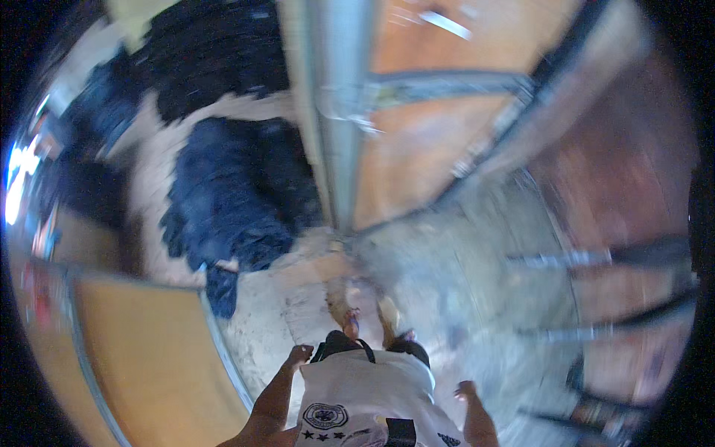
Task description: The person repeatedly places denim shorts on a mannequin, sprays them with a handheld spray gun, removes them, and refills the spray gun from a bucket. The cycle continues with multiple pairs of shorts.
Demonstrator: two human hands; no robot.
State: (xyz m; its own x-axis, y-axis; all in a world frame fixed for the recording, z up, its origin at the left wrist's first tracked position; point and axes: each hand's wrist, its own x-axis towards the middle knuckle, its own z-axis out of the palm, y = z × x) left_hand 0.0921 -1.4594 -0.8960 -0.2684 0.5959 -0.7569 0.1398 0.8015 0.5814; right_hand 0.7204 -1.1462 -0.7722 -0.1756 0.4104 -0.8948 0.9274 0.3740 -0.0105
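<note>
My left hand point(300, 354) hangs beside my dark shorts point(339, 344), on the left of my white shirt point(365, 391). Out to the right of the shirt is my right hand point(466, 390), low and away from any object. Both hands are small and smeared by motion, so how their fingers are set does not show. Neither has a visible object in it. Ahead to the left, a large heap of dark blue cloth point(231, 186) lies on the floor point(257, 305), well beyond my left hand.
A pale post point(342, 149) rises ahead, with framed orange-brown panels point(428, 149) right of it. Another framed panel point(149, 350) stands close on my left. Black cloth point(216, 56) is piled farther back. Dark bar-like things point(648, 253) jut in from the right.
</note>
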